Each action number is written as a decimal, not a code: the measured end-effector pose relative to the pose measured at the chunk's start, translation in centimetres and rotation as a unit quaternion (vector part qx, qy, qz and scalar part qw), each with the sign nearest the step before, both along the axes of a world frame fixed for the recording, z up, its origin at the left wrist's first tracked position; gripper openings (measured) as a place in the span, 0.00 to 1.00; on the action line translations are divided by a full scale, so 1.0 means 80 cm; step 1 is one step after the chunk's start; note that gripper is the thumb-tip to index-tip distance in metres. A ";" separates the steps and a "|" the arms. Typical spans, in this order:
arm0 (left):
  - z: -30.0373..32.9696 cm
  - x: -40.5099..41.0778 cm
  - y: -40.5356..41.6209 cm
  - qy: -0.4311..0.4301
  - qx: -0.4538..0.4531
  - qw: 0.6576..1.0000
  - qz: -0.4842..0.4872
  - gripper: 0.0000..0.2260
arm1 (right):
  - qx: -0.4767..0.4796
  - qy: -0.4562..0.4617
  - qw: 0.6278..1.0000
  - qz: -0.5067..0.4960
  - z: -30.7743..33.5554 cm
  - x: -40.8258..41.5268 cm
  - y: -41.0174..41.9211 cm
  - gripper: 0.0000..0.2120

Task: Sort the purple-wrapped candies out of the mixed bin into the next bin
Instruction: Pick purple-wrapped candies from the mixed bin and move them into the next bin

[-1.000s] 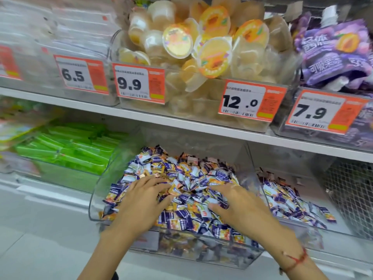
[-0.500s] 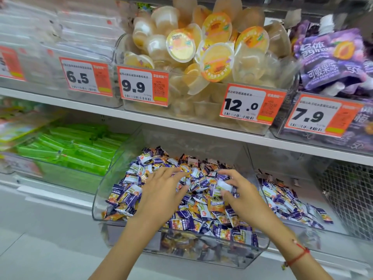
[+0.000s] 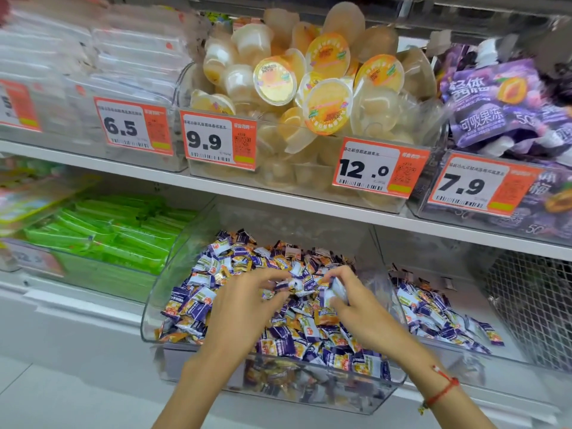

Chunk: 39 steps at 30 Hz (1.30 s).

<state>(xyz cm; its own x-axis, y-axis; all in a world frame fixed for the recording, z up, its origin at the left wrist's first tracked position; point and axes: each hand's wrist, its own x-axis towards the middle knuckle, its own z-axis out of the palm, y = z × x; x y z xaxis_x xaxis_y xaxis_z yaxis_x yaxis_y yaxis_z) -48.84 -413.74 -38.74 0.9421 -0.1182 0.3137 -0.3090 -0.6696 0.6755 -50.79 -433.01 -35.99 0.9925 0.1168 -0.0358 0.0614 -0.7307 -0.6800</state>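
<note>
Head view looks down on the mixed bin (image 3: 154,323), a clear tub on the lower shelf heaped with small purple candies (image 3: 280,337) and orange candies (image 3: 326,320); the print on the wrappers is too small to read. To its right, touching it, stands the next bin (image 3: 464,261), where more purple candies lie spread thinly over the floor.

Over the middle of the heap, the left hand (image 3: 241,308) has its fingers curled, the tips pinching a crumpled purple-and-white candy (image 3: 291,284). Close beside it, the right hand (image 3: 362,317) curls its fingers round another pale-wrapped candy (image 3: 335,291). A red string bracelet (image 3: 441,390) circles the right wrist.

Left of the mixed bin a tub holds green packets (image 3: 102,233). On the upper shelf, a clear tub of jelly cups (image 3: 312,97) with orange lids carries price tags reading 9.9 (image 3: 216,139) and 12.0 (image 3: 379,168). Farther left a tag reads 6.5 (image 3: 133,125). At the far right, purple pouches (image 3: 501,109) printed with Chinese characters sit above a tag reading 7.9 (image 3: 478,185).
</note>
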 end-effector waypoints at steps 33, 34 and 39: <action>-0.007 -0.011 0.012 -0.021 0.001 1.000 -0.002 0.08 | -0.121 -0.322 0.922 -0.180 0.017 -0.050 -0.084 0.14; -0.008 -0.010 0.011 -0.021 0.006 1.000 0.004 0.08 | -0.144 -0.310 0.917 -0.204 0.013 -0.040 -0.103 0.13; -0.013 -0.004 0.005 -0.027 0.022 0.999 0.010 0.09 | -0.201 -0.030 0.967 -0.156 -0.029 0.023 -0.160 0.28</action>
